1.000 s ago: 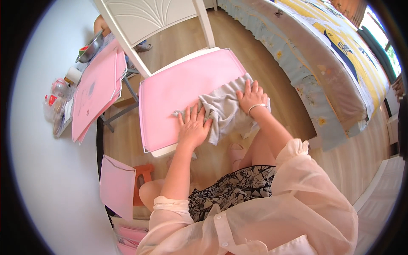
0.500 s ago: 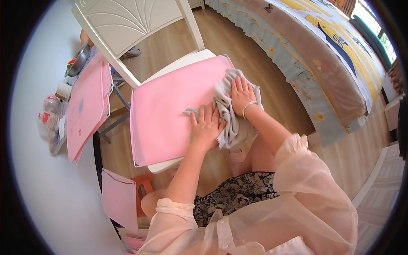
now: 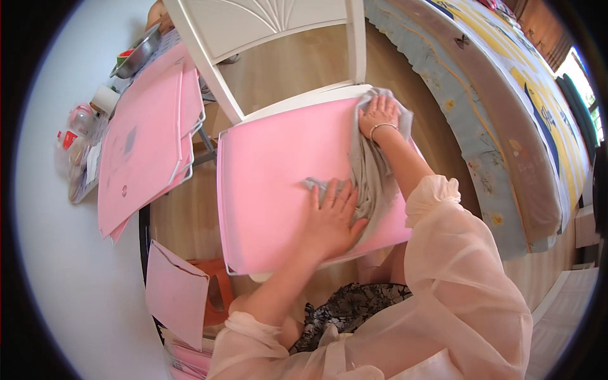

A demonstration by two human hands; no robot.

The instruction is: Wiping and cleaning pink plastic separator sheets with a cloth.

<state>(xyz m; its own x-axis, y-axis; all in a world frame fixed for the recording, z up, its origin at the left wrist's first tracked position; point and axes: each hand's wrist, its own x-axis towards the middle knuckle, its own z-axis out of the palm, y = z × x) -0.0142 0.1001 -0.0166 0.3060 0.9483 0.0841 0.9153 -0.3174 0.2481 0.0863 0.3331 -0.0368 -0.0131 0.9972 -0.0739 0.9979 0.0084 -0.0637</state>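
Observation:
A pink rectangular panel (image 3: pixel 285 171) with a thin pale frame showing at its edges lies flat on the seat of a white chair (image 3: pixel 221 79). Across its right side spreads a crumpled grey cloth (image 3: pixel 380 177). My right hand (image 3: pixel 380 115) presses flat on the cloth near the panel's far right corner, fingers outstretched. Palm down on the panel, my left hand (image 3: pixel 332 225) has its fingers spread, with the cloth's edge beside and partly under it. Neither hand grips anything.
Left of the chair, more pink panels (image 3: pixel 145 139) are stacked on a table, near a metal bowl (image 3: pixel 139 54) and a white paper roll (image 3: pixel 104 99). Below stand another pink panel (image 3: pixel 177 288) and an orange stool (image 3: pixel 217 285). A bed (image 3: pixel 506 126) lies at right.
My right hand has pushed its part of the cloth toward the panel's far right corner. The left hand stays flat, now nearer me on the panel. The whole view has shifted.

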